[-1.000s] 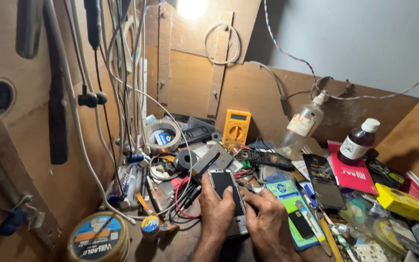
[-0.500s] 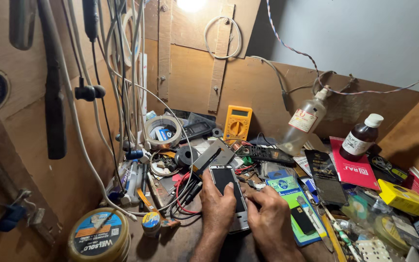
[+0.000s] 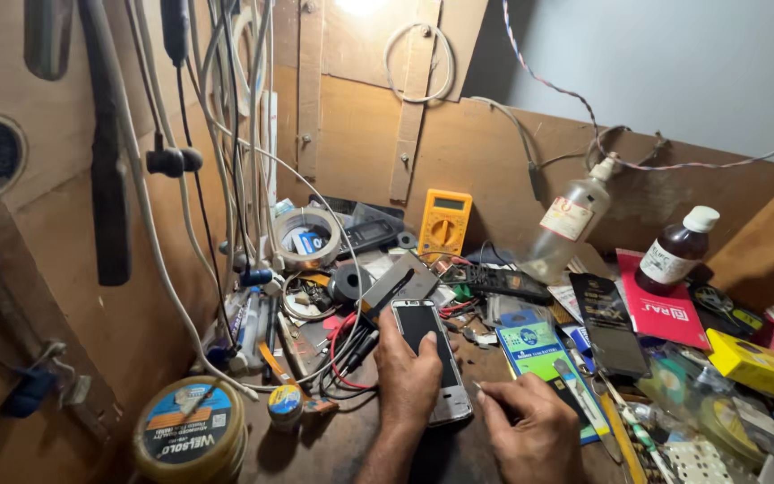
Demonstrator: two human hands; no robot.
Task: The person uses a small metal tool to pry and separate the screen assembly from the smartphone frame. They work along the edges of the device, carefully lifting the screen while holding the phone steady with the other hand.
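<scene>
The left hand (image 3: 408,376) wraps around the phone (image 3: 432,358), pinning it flat to the bench (image 3: 333,444), so the right hand (image 3: 530,430), fingers pinched on a thin tool (image 3: 479,387), can work its edge.

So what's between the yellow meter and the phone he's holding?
In the head view, a grey flat box lies between the yellow meter and the phone under the left hand.

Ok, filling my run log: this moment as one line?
left hand: holding smartphone flat | right hand: thin tool near phone edge | bench: cluttered

Single head view, looking down, close over cluttered workbench (image 3: 351,448).
</scene>
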